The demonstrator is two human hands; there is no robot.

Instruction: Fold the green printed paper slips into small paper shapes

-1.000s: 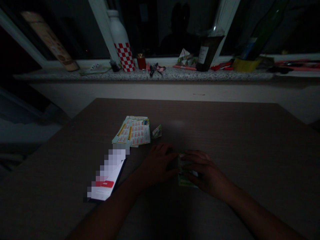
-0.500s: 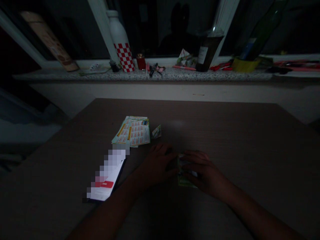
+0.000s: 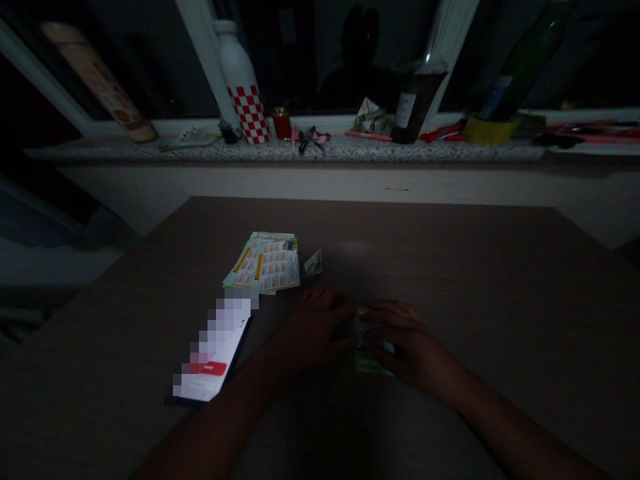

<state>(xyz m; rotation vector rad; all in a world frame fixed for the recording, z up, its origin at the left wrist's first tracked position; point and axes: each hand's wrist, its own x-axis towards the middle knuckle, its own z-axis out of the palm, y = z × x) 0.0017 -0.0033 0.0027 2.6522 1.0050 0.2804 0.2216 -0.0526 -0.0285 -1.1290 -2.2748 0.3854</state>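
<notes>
A small printed green-and-white paper slip lies on the table, partly covered. My right hand rests over it with fingers stretched apart. To its left, my left hand lies low over the tabletop, fingers spread, its thumb and fingertips at the slip's left edge. Just beyond the left hand is a small folded paper piece. Several printed slips with red number grids lie fanned in a pile at the back left. Dim light hides much of the fingertips.
A lit phone lies left of my left forearm on the wooden table. Along the stone windowsill stand a red-checked white bottle, a dark cup, a yellow tape roll and a leaning patterned cylinder.
</notes>
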